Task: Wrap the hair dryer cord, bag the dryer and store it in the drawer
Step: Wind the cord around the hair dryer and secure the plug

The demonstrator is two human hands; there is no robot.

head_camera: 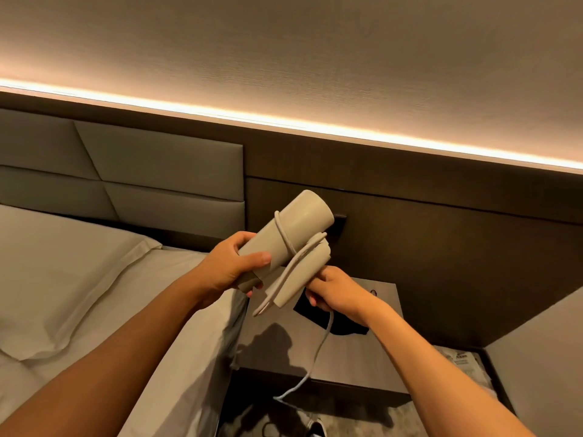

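Left fingers [249, 258] clasp the dryer [291, 230]; right fingers [315, 279] hold its cord [321, 342].

bed [79, 279] left, nightstand [362, 357] right

Open air above and around both hands, left [227, 268] and right [334, 293], up to the wall panel [426, 247] behind. Bed [79, 279] close on the left, its sheet edge against the bench [356, 361]. Bench top directly below, partly taken by a black item [315, 310]. Cord [318, 354] dangling past the bench front toward the floor. Slanted grey surface [542, 357] closing the right side.
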